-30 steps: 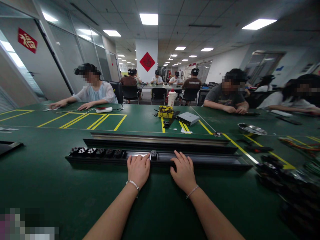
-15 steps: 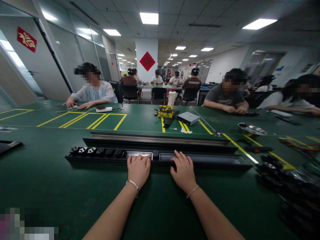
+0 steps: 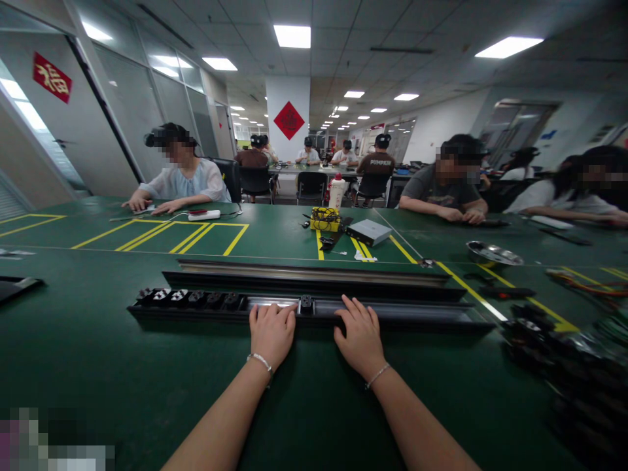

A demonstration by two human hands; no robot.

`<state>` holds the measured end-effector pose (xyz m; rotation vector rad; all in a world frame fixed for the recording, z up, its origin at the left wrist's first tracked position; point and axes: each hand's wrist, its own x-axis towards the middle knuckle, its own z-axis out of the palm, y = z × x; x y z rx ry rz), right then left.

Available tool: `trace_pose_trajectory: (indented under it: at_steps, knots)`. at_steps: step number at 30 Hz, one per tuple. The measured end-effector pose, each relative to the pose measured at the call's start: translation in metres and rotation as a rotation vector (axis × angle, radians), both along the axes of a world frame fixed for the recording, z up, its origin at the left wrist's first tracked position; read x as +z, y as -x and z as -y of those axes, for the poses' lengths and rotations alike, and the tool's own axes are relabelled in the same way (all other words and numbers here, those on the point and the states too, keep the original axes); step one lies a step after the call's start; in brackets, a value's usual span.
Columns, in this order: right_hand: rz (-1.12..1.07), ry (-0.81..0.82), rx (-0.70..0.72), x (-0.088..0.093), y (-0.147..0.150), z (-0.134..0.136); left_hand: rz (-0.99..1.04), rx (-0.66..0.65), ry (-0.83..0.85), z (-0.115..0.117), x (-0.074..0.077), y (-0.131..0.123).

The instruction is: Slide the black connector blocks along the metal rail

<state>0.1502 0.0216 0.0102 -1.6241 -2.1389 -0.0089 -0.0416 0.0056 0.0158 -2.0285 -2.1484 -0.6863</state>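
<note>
A long black channel-shaped rail (image 3: 417, 315) lies across the green table in front of me. Several black socket-like modules (image 3: 196, 297) sit in a row at its left end. One single module (image 3: 307, 303) stands apart near the middle of the channel. My left hand (image 3: 273, 337) rests over the rail's near edge, fingers stretched, the index fingertip at the left side of that single module. To the right of it, my right hand (image 3: 360, 333) lies on the rail with fingers spread and nothing held. The undersides of both hands are hidden.
Behind the rail lies a second long black strip (image 3: 314, 278). Farther off are a grey box (image 3: 369, 231), a yellow holder with cables (image 3: 326, 219) and a metal bowl (image 3: 495, 254). A dark pile of parts (image 3: 583, 379) lies at right. Co-workers sit across the table.
</note>
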Motion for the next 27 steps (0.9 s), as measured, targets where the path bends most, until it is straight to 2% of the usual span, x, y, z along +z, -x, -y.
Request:
trace_pose_trajectory:
  at_steps: [11,27]
  knots:
    - [-0.019,-0.012,0.006,0.0018,0.0012,0.001,0.022,0.007,0.05,0.002,0.0068,-0.0018]
    - [-0.021,-0.013,0.005,-0.0014,0.0004,-0.0003,0.005,0.008,0.048,0.0017,0.004,-0.0024]
